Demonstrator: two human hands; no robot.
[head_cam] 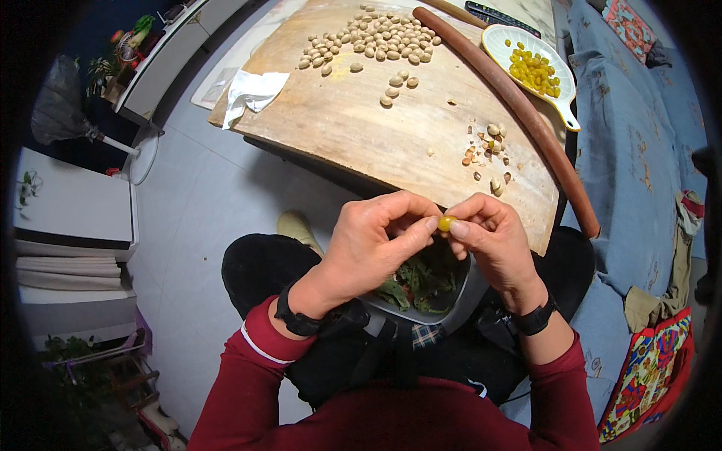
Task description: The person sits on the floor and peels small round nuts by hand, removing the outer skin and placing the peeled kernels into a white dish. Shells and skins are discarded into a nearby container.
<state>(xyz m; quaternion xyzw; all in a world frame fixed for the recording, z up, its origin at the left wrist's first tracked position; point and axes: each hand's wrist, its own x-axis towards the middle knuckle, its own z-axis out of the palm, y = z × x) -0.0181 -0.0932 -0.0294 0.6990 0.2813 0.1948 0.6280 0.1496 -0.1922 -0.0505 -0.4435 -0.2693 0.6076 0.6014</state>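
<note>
Between the fingertips of my left hand (383, 248) and my right hand (493, 245) is a small yellow-green peeled kernel (447, 223); both hands touch it. They are just off the near edge of a wooden board (361, 135), above a bin (465, 293) holding green leaves (420, 282). On the board beyond my right hand lie brown shell bits (469, 155) with a few pale nuts (496, 186). A large heap of pale unshelled nuts (389, 36) lies at the far side. Many yellow kernels (533, 70) fill part of a white leaf-shaped dish (496, 42) at the right.
A long brown wooden rolling pin (507, 101) lies along the board's right side. A white tissue (254, 96) rests at its left corner. Remote controls (502, 18) are behind the dish. A blue-covered sofa (626, 141) stands right; a white cabinet (73, 203) stands left.
</note>
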